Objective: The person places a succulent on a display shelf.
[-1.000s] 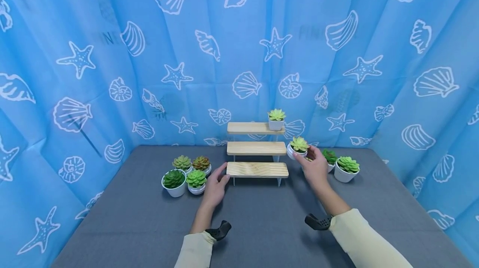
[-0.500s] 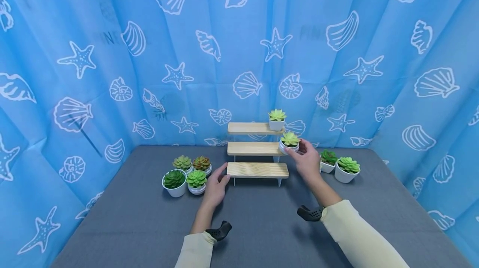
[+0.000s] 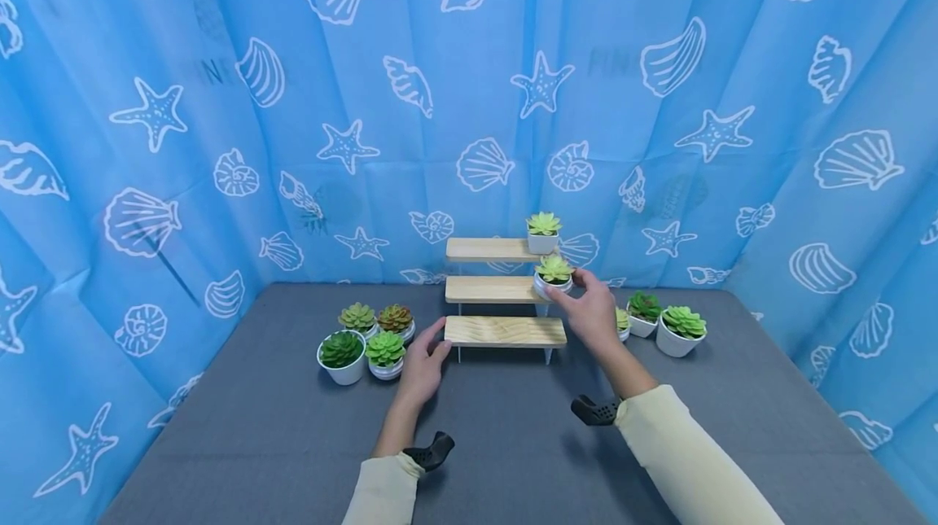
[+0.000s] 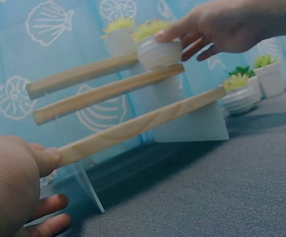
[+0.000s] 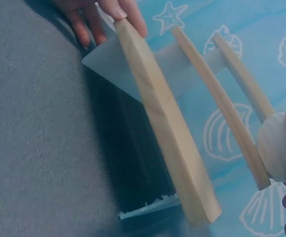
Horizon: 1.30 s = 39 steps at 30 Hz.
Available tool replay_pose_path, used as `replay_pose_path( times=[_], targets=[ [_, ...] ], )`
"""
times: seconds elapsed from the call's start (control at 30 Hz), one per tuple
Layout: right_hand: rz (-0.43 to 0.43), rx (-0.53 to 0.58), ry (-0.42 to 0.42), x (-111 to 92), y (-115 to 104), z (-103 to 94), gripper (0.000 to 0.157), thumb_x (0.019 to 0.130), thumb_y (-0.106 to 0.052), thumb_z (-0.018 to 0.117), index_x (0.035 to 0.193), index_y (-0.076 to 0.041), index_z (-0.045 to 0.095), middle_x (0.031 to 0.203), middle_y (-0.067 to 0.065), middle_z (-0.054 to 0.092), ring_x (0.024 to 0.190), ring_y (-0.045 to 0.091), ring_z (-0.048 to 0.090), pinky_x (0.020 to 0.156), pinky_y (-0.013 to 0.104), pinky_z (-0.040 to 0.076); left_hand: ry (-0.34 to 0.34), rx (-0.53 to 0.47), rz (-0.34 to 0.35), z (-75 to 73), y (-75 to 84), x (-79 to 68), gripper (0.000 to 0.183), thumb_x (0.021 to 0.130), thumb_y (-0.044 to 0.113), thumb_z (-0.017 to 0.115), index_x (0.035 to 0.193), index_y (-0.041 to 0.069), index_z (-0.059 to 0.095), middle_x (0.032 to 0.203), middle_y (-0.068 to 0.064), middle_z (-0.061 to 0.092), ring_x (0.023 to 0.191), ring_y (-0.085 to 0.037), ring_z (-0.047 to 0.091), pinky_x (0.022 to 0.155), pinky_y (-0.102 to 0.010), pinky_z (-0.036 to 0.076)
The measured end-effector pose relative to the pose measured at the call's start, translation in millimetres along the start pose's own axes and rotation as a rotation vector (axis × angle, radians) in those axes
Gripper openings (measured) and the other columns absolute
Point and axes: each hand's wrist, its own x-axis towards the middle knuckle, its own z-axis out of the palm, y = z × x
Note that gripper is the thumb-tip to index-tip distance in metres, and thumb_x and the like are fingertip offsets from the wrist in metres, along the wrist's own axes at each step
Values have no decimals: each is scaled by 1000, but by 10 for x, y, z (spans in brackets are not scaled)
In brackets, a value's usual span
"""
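A three-tier wooden display shelf with clear side supports stands mid-table. My left hand pinches the left end of its lowest board between thumb and finger; the other fingers hang below. At the right end of the middle board, my right hand holds a potted succulent by its round, ribbed white pot. The pot is upright; whether its base touches the board I cannot tell. On the top board's right end sits another succulent in a square white pot.
Several potted succulents cluster left of my left hand. More stand right of the shelf: a pale one partly behind my right hand, a dark green one and a bright green one. A blue shell-print curtain hangs behind.
My right hand has carried the potted succulent leftward from beside the shelf to the right end of the middle board. The left hand has stayed at the lowest board.
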Motion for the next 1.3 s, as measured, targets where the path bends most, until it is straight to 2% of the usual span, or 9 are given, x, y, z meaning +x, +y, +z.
replay_pose_path(
  times=[0.13,0.43,0.67,0.93,1.3],
  targets=[
    [-2,-37,-15,15,-24,-3,62,87,-36,74,132,3,55,129,23,57,122,37,50,101,51,39,-1,3,-4,6,-1,-1,44,102,16,52,145,12,47,147,-7,45,132,-28,44,106,-50,36],
    [-4,-16,-35,-4,-100,63,62,87,-35,74,134,1,54,132,22,56,124,36,49,102,51,39,-8,9,15,-13,-9,-3,44,102,16,52,146,12,46,147,-8,45,132,-28,43,106,-50,36],
    [-44,-4,-29,-47,-159,159,60,87,-34,74,133,-1,56,127,21,59,115,35,56,92,51,46,-14,3,33,-29,25,-13,45,102,12,52,146,8,46,147,-10,45,133,-29,42,106,-50,36],
    [-66,10,4,-71,-168,255,54,87,-33,74,129,-3,58,118,17,64,105,30,60,87,46,48,-16,-10,31,-32,15,-13,44,102,13,51,146,10,45,147,-9,45,132,-28,43,106,-49,37],
    [-67,23,-16,-76,-221,331,52,86,-33,75,128,-5,60,118,15,65,107,28,61,88,45,49,-22,-13,29,-27,39,-25,44,102,13,51,146,10,45,147,-10,45,128,-28,47,104,-50,39]
  ],
)
